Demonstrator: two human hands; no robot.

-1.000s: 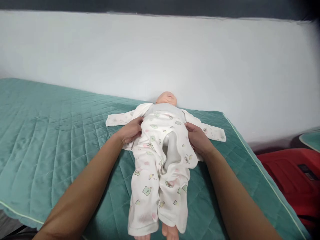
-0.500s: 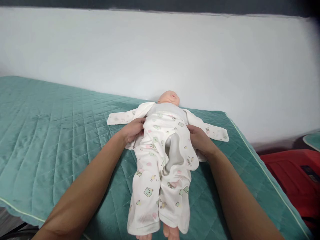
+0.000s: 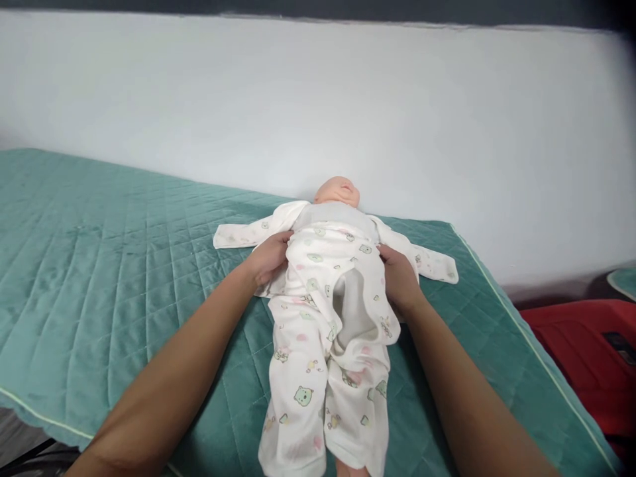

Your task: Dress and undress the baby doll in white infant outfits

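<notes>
A doll [image 3: 338, 191] lies on its back on a green quilted cover [image 3: 149, 265], head toward the wall. It wears white printed trousers [image 3: 298, 344], with a gap between the legs showing grey-white cloth. A white printed top [image 3: 293, 215] has its sleeves spread to both sides. My left hand [image 3: 272, 258] is closed on the trousers' waist at the doll's left-of-picture side, fingertips partly hidden. At the opposite side of the waist, my right hand [image 3: 399, 275] grips the trousers too, its fingers partly behind the cloth.
A white wall [image 3: 318, 99] rises behind the cover's far edge. To the right, beyond the piped edge, stands a red object [image 3: 576, 344]. Part of another green surface [image 3: 623, 279] shows at the far right.
The doll's legs and trousers have shifted slightly right and nearer the camera. Both hands have moved a little to the right, still at the waist.
</notes>
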